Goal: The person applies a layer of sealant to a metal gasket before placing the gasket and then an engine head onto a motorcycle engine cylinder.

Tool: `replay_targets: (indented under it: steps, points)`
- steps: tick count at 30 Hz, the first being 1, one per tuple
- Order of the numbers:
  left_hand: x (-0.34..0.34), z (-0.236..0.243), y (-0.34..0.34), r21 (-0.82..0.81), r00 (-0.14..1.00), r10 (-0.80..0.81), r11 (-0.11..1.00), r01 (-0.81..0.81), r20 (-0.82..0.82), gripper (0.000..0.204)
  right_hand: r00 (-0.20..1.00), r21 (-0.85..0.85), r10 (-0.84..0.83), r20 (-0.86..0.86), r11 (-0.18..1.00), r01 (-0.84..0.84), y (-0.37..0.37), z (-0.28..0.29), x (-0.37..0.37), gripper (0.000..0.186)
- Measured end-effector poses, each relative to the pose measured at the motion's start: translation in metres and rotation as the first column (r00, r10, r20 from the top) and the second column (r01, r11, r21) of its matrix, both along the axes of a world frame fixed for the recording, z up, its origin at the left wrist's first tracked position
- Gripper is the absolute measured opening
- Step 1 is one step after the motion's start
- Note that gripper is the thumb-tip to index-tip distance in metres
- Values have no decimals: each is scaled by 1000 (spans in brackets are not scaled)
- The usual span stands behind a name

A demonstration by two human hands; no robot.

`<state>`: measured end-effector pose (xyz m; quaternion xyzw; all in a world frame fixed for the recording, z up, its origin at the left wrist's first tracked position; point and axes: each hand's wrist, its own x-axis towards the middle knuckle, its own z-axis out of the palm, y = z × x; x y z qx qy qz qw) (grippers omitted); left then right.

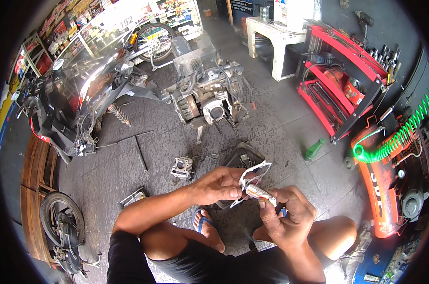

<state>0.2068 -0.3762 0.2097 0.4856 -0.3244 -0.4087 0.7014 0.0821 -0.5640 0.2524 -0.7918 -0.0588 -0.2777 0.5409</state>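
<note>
Head view shows the left hand (pixel 218 186) pinching a thin silvery plate (pixel 245 181) between thumb and fingers, raised above a dark tray (pixel 256 152) of parts. The right hand (pixel 290 213) grasps a white tube (pixel 260 193), its tip at the plate; whether they touch, I cannot tell. Beyond the 2 hands, 1 metal block (pixel 182 168) sits left of the tray and 1 green bottle (pixel 315 149) right.

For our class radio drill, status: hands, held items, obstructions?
Left hand holding thin gasket. Right hand gripping white tube, tip near gasket, contact unclear. Dark tray beyond, no obstruction visible.
</note>
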Motion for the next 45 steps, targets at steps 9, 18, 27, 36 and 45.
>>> replay_targets:
  steps: [9, 18, 27, 36, 45]
  points:
    - [-1, 6, -1, 32, 999, -33, 999, 31, 42, 57, 997, 6, -4, 73, 1000, 4, 1, 4, 1, 16]
    - [0, 6, -3, 55, 997, -43, 998, 39, 63, 58, 987, 41, -88, 138, 996, 83, -2, 7, 9, 14]
    - [-2, 10, -2, 39, 1000, -22, 999, 23, -20, 79, 966, 4, -259, -15, 966, 259, -17, -4, 18, 13]
    - [-3, 8, -1, 36, 999, 16, 999, -15, -31, 87, 992, 30, -125, -12, 992, 125, -5, 1, 6, 12]
    - [1, 6, 2, 74, 1000, 7, 997, -6, -12, 87, 996, 132, 55, 66, 989, -63, -1, -1, 1, 13]
